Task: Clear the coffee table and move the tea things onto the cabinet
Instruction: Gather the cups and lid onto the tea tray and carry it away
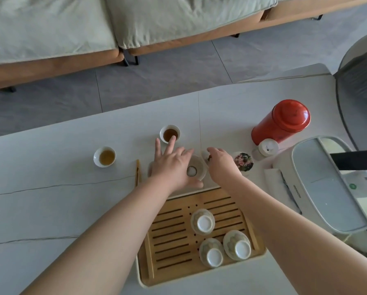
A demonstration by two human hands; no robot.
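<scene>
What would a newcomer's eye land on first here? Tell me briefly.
First the red tea canister, lying tilted at the table's far right. Next the two hands mid-table: the left hand spread over a white bowl, the right hand beside it. Then the bamboo tea tray nearest the camera, bearing three upturned cups.

Two bare forearms, sleeveless, left hand (171, 165) and right hand (220, 163) ringless.

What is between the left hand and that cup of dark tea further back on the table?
Nothing visible. The left hand is spread open with its fingertips right at the near rim of the cup of dark tea.
</scene>
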